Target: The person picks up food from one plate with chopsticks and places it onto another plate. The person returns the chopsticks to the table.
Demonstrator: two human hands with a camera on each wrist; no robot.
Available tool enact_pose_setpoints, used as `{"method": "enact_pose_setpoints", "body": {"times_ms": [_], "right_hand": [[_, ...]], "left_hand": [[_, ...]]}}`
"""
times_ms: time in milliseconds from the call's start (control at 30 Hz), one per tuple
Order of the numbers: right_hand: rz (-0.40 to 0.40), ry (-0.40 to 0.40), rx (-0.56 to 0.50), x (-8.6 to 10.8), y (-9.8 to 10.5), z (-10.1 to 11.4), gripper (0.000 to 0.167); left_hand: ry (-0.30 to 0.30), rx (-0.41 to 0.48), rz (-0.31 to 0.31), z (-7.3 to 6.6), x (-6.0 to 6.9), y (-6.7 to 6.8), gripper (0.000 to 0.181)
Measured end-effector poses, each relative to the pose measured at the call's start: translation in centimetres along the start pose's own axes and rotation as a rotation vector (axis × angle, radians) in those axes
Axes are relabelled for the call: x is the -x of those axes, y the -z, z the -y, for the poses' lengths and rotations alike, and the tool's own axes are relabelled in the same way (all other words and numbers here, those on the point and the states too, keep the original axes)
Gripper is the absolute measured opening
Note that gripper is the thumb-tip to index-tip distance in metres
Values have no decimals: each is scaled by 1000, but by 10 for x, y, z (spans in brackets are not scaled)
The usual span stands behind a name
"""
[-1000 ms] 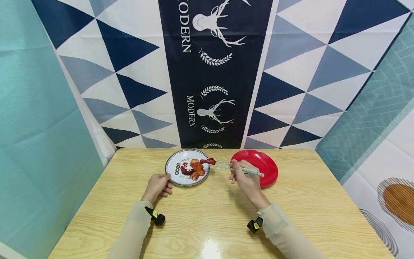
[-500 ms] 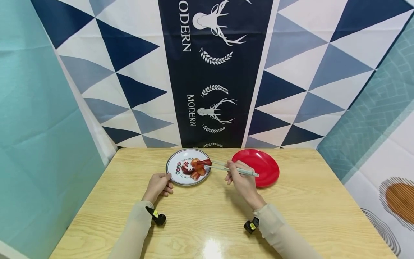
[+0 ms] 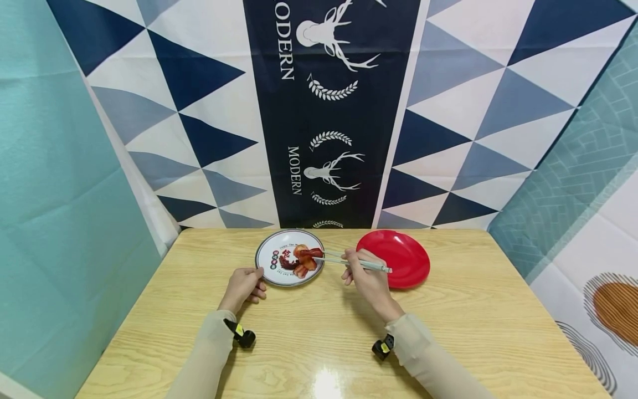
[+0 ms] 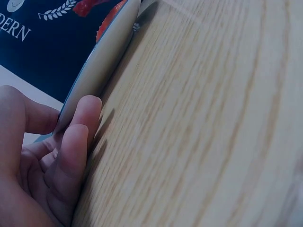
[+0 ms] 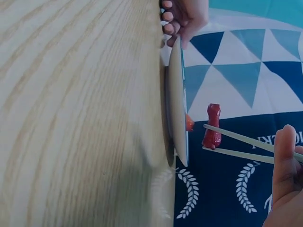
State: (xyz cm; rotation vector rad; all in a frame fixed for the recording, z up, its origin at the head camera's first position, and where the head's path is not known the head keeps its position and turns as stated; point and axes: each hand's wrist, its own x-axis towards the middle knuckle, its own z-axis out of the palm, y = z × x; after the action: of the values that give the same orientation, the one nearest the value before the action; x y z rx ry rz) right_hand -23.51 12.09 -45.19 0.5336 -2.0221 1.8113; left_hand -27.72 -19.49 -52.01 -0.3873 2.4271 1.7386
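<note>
My left hand (image 3: 242, 288) pinches the near-left rim of a white plate (image 3: 271, 244) with a dark edge and printed lettering. In the left wrist view the thumb lies on the rim and fingers (image 4: 75, 142) are under it. Orange-brown food pieces (image 3: 301, 270) lie on the plate. My right hand (image 3: 370, 280) holds pale chopsticks (image 3: 376, 266) pointing left. At their tips is a dark red food piece (image 5: 213, 126), like a small drumstick, held above the plate in the right wrist view and apart from it.
A red plate (image 3: 408, 260) stands to the right, behind my right hand. Both plates are near the back of the wooden table (image 3: 299, 343), close to a patterned cloth backdrop (image 3: 331, 111). A teal sheet (image 3: 75, 194) hangs at the left.
My right hand and the chopsticks have moved left, carrying the dark red piece from the white plate's right edge to over the food on it. The left hand keeps its place.
</note>
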Motion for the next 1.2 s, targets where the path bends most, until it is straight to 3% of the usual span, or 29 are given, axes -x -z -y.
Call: {"method": "enact_pose_setpoints", "body": {"times_ms": [267,400,967,1200], "right_hand": [[-28,-85,6,-3,-2,-35,29],[-57,-94,8,-4,-4,-42,32],[-47,-113,-14,-7,-9,-48,45],[-64,-119,-27,-9,-13,-49,36]], "left_hand": [[7,9,-1,2,0,0,35],[11,10,5,2,0,0,35],[-14,14,0,4,-2,-1,35],[-12,22,7,3,-1,-1,35]]}}
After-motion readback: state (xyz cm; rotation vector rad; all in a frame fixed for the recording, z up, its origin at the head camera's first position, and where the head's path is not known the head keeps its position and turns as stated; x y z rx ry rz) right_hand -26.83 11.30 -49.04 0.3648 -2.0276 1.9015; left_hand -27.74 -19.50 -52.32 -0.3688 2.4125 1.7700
